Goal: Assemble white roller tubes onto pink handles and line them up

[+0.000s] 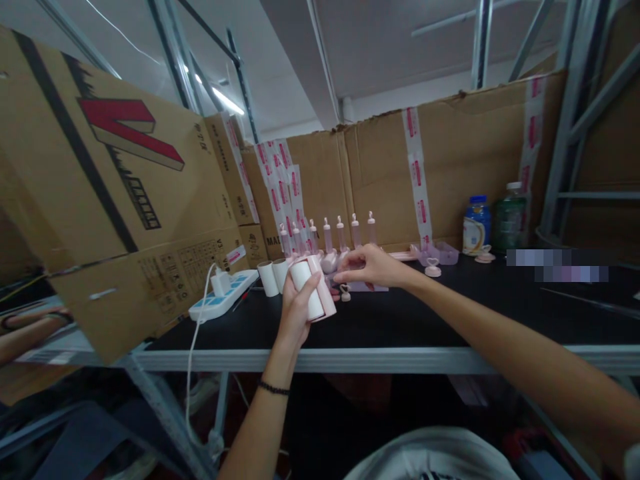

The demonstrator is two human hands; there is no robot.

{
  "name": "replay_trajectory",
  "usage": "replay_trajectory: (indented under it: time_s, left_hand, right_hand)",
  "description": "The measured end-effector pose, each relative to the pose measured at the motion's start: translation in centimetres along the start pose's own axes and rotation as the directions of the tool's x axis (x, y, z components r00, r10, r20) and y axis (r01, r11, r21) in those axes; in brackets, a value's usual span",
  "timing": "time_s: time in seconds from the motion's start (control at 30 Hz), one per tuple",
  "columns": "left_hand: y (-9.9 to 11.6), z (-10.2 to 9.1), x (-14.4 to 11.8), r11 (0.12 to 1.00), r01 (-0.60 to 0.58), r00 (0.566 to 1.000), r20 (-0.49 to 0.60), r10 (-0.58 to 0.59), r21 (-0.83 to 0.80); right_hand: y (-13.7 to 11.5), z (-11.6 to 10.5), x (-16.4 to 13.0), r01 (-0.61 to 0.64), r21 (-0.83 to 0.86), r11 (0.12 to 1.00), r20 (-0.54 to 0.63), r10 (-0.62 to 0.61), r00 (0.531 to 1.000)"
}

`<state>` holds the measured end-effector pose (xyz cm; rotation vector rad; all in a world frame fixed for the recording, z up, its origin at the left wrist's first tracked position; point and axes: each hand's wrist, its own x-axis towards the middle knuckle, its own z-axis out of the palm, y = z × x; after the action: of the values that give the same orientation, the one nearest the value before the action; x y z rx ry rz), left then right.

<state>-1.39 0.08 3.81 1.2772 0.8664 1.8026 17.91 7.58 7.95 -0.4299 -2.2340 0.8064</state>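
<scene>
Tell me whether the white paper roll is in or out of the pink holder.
In. The white paper roll sits inside the pink holder, gripped by the left hand; its round end faces the camera.

Black worktable [450, 313] walled by taped cardboard panels [470, 153]. White power strip [220, 301] with plugged charger, left. 2 white rolls [274, 276] standing beside it. Blue-capped bottle [476, 225] and green bottle [509, 219] at right, touching.

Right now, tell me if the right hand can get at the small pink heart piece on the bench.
Probably yes. The right hand hovers just above and beside the heart piece, nothing lies between them, and the left hand holds the roller clear.
</scene>
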Motion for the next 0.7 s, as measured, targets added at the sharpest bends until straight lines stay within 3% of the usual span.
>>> replay_trajectory:
  time_s: [0.13,0.27,0.4,0.47,0.6,0.7]
  left_hand:
    - [-0.1,-0.7,0.8,0.999,-0.046,0.999,-0.018,0.047,0.017]
    - [0.1,-1.9,1.3,0.990,-0.068,0.992,0.114,0.054,0.124]
    - [0.8,-3.0,1.6,0.922,-0.142,0.969,0.242,0.055,0.361]
    - [1.2,-3.2,1.6,0.821,-0.248,0.953,0.283,0.110,0.514]
    - [1.5,-2.6,1.3,0.452,-0.526,0.850,0.432,0.301,0.720]
    - [0.8,-1.8,1.3,0.318,-0.536,0.840,0.457,0.293,0.782]
  right_hand:
    - [0.0,-0.2,0.2,0.037,0.148,0.988,-0.142,-0.016,0.990]
    - [-0.3,-0.5,0.6,0.120,0.218,0.968,-0.265,-0.060,0.962]
    - [0.0,-0.2,0.8,0.159,0.228,0.960,-0.308,-0.084,0.948]
    - [0.3,0.3,0.8,0.138,0.213,0.967,-0.315,-0.066,0.947]
    - [0.8,1.9,0.9,0.112,0.257,0.960,-0.283,-0.036,0.958]
    - [1.2,2.8,1.3,0.134,0.314,0.940,-0.242,-0.057,0.969]
